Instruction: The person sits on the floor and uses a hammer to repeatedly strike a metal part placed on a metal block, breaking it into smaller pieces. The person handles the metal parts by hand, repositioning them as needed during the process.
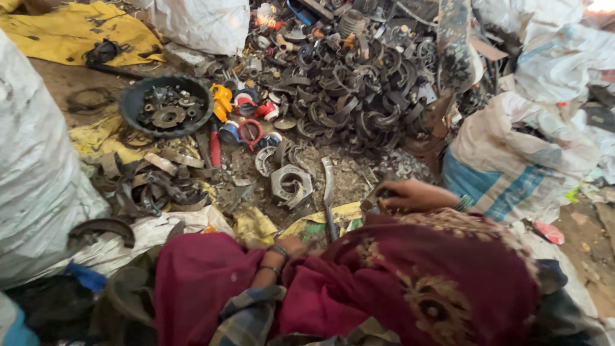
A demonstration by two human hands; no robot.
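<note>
I sit on the ground with maroon cloth (410, 275) over my lap. My right hand (410, 194) reaches forward to the edge of the scrap, its fingers curled around a small dark metal piece (375, 200). My left hand (293, 246), with bangles at the wrist, rests on the cloth with its fingers curled. It lies close to the lower end of a long flat metal bar (328, 189). Whether it grips the bar is hidden. A grey hexagonal metal fitting (291, 184) lies just ahead of both hands.
A big heap of curved dark metal parts (359, 83) fills the middle back. A black basin (131, 106) at the left holds round parts. Red and orange pieces (240, 115) lie beside it. White sacks (32, 173) stand left, more sacks (551, 64) right, and a checked cloth bundle (506, 173).
</note>
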